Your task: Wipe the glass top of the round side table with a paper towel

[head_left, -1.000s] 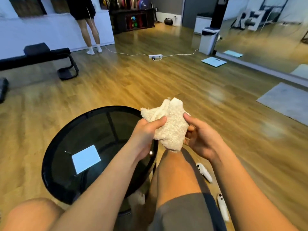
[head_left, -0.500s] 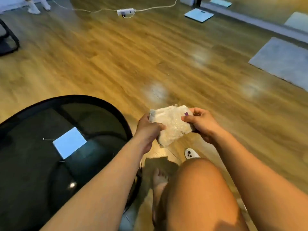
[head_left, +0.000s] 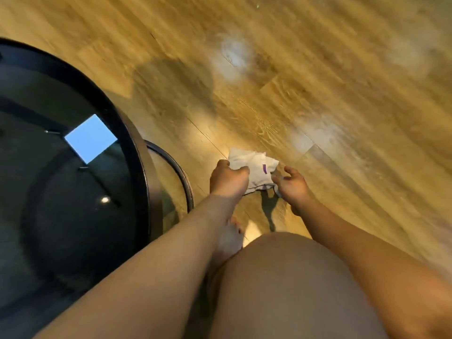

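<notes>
The round side table (head_left: 137,152) fills the left side, a dark glass top inside a black rim. A crumpled white towel (head_left: 254,167) with a small purple mark hangs over the wooden floor, to the right of the table and clear of the glass. My left hand (head_left: 227,179) grips the towel's left edge with curled fingers. My right hand (head_left: 291,185) holds its lower right corner, thumb against the cloth and fingers loosely curled.
A bright square reflection (head_left: 90,138) shows in the glass. The table's lower base ring (head_left: 182,174) juts out past the rim near my left hand. My bare knee (head_left: 288,277) and foot (head_left: 230,238) are below the hands. Wooden floor (head_left: 318,81) spreads to the right.
The view has tilted down and toward the floor. Both hands have lowered the towel in front of my knee, and my right hand's fingers have loosened on it.
</notes>
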Available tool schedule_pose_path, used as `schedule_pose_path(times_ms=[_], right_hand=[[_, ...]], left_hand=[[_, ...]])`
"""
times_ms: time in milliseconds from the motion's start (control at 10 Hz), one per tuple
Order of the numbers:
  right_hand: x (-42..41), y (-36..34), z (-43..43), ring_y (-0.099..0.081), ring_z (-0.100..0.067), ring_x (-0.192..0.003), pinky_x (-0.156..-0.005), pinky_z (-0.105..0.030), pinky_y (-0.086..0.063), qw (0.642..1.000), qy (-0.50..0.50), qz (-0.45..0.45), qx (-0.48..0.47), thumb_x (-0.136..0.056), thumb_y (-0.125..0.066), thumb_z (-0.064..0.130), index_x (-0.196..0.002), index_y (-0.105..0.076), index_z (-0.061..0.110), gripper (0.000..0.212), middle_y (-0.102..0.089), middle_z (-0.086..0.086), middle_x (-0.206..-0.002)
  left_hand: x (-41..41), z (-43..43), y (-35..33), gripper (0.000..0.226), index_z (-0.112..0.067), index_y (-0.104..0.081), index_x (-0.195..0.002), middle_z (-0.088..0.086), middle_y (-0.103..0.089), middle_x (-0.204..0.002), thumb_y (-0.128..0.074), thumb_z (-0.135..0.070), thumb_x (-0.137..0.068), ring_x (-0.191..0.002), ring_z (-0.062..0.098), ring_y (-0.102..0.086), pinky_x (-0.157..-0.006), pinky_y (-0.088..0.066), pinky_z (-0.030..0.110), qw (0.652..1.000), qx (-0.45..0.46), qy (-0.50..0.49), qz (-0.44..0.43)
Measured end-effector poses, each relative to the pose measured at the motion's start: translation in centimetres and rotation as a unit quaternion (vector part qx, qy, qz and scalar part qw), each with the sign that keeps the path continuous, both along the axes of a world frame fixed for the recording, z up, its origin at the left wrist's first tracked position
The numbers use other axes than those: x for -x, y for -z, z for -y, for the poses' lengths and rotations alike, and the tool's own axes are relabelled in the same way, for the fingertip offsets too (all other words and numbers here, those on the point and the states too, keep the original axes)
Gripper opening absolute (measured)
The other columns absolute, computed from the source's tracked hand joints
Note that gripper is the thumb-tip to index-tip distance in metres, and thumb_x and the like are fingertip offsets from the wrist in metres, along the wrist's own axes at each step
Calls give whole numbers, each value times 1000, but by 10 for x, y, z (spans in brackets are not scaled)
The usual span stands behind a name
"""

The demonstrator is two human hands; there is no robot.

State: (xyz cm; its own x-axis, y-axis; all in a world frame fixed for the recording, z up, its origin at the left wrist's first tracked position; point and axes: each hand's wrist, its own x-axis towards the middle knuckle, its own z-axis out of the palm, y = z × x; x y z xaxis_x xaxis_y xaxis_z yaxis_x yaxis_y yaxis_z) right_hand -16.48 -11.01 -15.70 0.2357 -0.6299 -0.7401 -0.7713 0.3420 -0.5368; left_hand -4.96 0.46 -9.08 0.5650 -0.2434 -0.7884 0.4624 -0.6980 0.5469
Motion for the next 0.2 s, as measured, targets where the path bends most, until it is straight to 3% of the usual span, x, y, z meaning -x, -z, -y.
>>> schedule_pose_path(times_ms=[100,200], right_hand=[[-28,-56,0,-59,-17,-74,-66,-27,-49,990,18,124,61,-95,-62,17,-128,-56,12,34,-64,-5,-103],[-57,-126,1,-62,-19,-79,-69,-31,-50,972,10,226,65,-96,-60,17,-111,-61,14,16,-65,-3,-94]], left_hand=[[-8,-5,-70,20,-20,-62,-107,7,-67,-118,-58,-36,-97,-110,27,-63,-101,-48,39,993,115,36,4],[-21,-28,-126,17,-22,-61,-93,2,-70,-101,-54,-35,-100,-99,22,-67,-96,-49,39,976,218,21,16]])
